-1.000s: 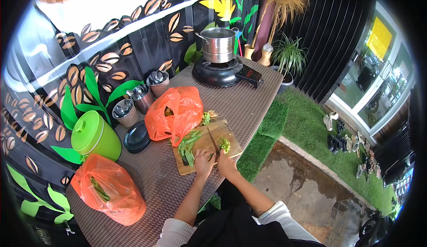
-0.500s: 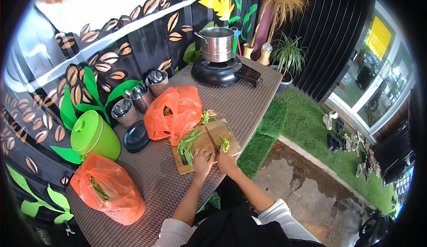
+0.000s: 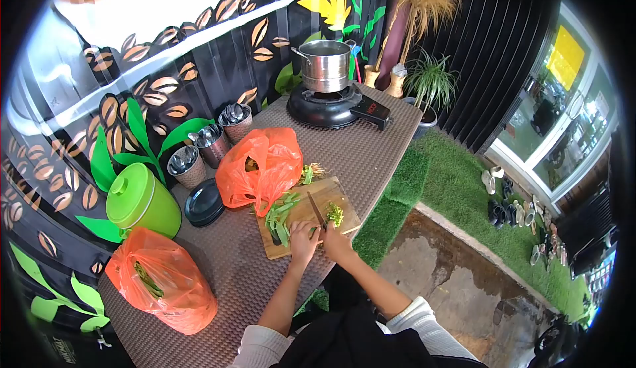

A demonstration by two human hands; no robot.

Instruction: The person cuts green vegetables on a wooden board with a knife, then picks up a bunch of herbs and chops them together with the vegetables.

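Note:
On a wooden cutting board (image 3: 324,191) at the table's front edge, my right hand (image 3: 337,244) is closed round a knife (image 3: 316,207), its blade pointing away from me. My left hand (image 3: 303,241) presses down just left of the knife, fingers bent over green stems. Leafy greens (image 3: 281,217) lie along the board's left side. A small heap of chopped greens (image 3: 334,215) sits right of the blade. Behind the board stands an open orange plastic bag (image 3: 259,166), with some roots and stems (image 3: 311,172) beside it.
A steel pot (image 3: 326,65) stands on a black portable stove (image 3: 324,107) at the far end. Along the wall are cutlery cups (image 3: 211,144), dark plates (image 3: 204,202) and a lidded green container (image 3: 142,200). Another orange bag (image 3: 162,282) is at the near left of the table (image 3: 232,262).

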